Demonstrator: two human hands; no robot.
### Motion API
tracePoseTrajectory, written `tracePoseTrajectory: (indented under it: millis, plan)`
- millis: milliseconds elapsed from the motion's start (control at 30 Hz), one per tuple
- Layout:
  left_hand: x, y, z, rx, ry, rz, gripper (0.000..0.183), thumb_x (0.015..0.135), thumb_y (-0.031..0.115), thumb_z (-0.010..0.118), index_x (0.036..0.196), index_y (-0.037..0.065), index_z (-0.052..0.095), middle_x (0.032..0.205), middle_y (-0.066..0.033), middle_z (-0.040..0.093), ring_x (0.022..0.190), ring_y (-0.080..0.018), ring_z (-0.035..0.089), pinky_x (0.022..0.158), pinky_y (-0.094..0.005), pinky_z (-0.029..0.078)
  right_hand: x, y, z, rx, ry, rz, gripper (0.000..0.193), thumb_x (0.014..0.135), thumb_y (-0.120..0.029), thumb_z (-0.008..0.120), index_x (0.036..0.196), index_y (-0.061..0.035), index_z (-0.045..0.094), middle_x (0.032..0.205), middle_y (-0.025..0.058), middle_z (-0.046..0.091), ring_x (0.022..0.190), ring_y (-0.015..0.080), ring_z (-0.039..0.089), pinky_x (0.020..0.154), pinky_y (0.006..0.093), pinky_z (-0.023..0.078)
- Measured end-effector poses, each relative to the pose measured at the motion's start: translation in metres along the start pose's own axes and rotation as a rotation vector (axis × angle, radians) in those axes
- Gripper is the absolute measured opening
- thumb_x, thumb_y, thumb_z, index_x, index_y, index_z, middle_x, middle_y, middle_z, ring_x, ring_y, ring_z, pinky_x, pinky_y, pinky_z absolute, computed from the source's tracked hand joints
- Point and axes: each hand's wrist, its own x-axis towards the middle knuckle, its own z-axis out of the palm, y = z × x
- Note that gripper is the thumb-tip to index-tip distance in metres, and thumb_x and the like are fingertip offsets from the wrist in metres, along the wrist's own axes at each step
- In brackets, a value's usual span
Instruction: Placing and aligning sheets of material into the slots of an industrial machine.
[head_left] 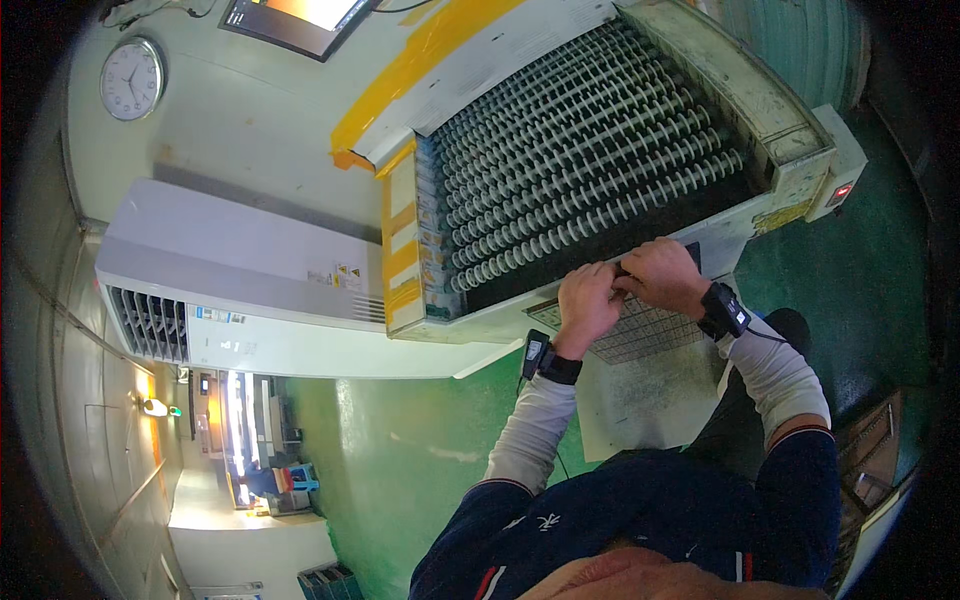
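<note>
My left hand (pixel 588 303) and my right hand (pixel 664 275) meet at the near edge of a roller conveyor (pixel 595 155). The fingers of both are closed and curled together. Something small and dark shows between the fingertips, too hidden to name. Just below my hands is a thin, grid-patterned panel (pixel 645 332); my hands cover part of its upper edge, and whether they grip it is unclear. The conveyor bed carries rows of pale disc rollers on shafts. Each wrist wears a black strapped device, the left one (pixel 537 352) and the right one (pixel 728 310).
A white air-conditioner cabinet (pixel 240 275) stands left of the conveyor. A pale board (pixel 645 400) lies below the panel, before my body. A control box with a red switch (pixel 843 193) sits at the conveyor's right corner. A clock (pixel 132 78) and a screen (pixel 300 25) are at upper left.
</note>
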Motion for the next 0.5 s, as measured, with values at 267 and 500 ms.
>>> tracePoseTrajectory:
  millis: [267,500]
  plan:
    - [0.0002,-0.0016,0.0029,-0.011,0.01,0.005,0.031,0.071,0.016,0.079,0.098,0.007,0.068,0.094,-0.0121,0.068,0.094,-0.0362,0.067,0.081,-0.0486,0.053,-0.0012,0.0005,-0.0001,0.001,0.007,-0.003,0.033,0.093,-0.04,0.068,0.087,-0.0075,0.073,0.087,0.0153,0.074,0.083,0.0379,0.072,0.076,0.052,0.055]
    - [0.0003,-0.0014,0.002,-0.015,0.016,0.016,0.03,0.072,0.016,0.078,0.1,0.007,0.069,0.093,-0.0126,0.069,0.094,-0.0368,0.068,0.081,-0.0491,0.053,-0.0004,-0.0009,-0.0018,-0.007,-0.024,0.009,0.034,0.094,-0.041,0.067,0.089,-0.0076,0.073,0.089,0.0148,0.074,0.085,0.0378,0.072,0.078,0.0521,0.055]
